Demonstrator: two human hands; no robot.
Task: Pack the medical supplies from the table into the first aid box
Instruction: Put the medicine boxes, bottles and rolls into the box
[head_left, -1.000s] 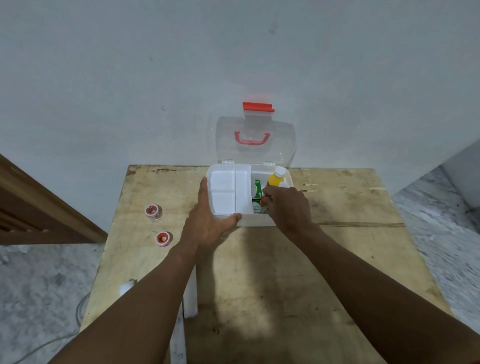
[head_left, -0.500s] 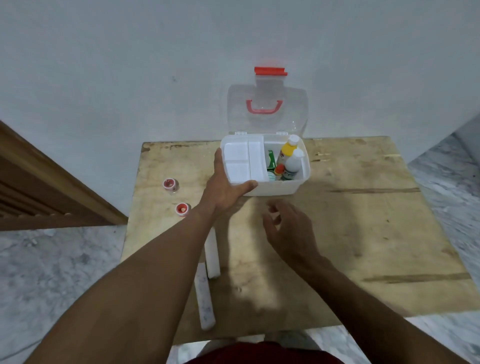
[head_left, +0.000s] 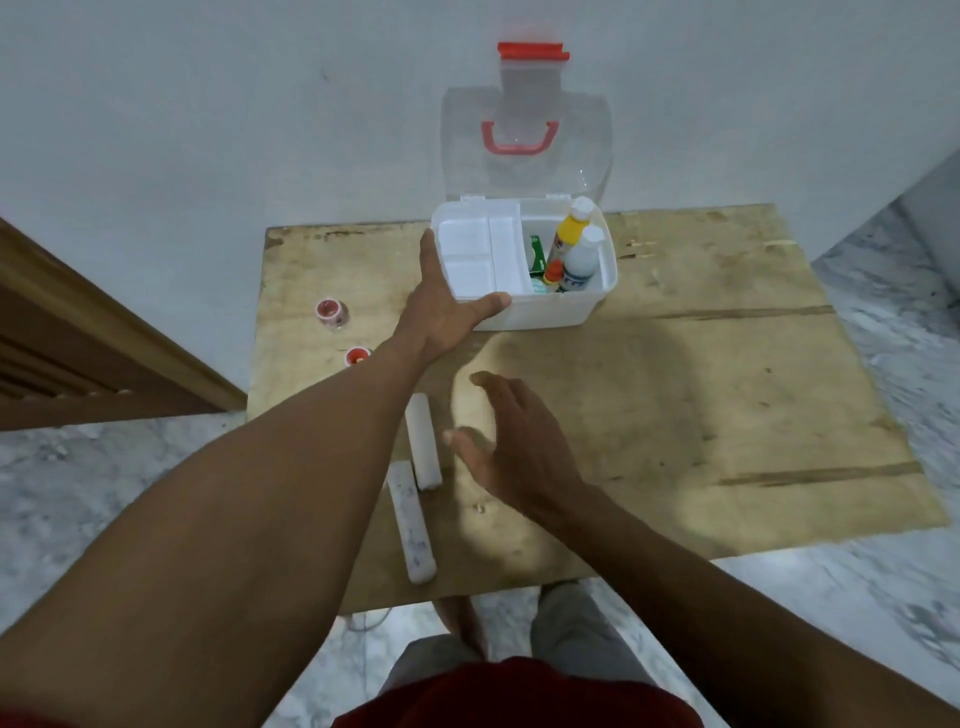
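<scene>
The wooden bench (head_left: 675, 415) stands against a pale wall, and everything here is best placed from the first aid box (head_left: 540, 314), which sits at the bench's far edge, near the middle. Its clear lid (head_left: 524, 171) is swung up and leans back on the wall, probably so both hands stay free for packing. Inside, a white divided tray (head_left: 478, 254) fills the left part of the box and is empty, while the right part holds a yellow bottle (head_left: 569, 234), a white bottle (head_left: 584, 260), a small orange-capped bottle (head_left: 553, 273) and a green packet (head_left: 537, 254), all standing close together.

The left hand (head_left: 447, 312) grips the box's near left corner, fingers along the left wall and thumb pressed on the front rim; I judge it is steadying the light box so it does not slide. The right hand (head_left: 514, 441) hovers in front of the box, fingers spread apart and holding nothing, just beside a white bandage roll (head_left: 423, 441), which looks like the next pick.

A second white roll (head_left: 413, 525) lies further from the box, near the bench's front edge. Two small red-centred tape rolls (head_left: 332, 314) wait well to the left of the box, one (head_left: 357, 356) nearer the person. So four supplies look unpacked; the empty tray suits the tapes
</scene>
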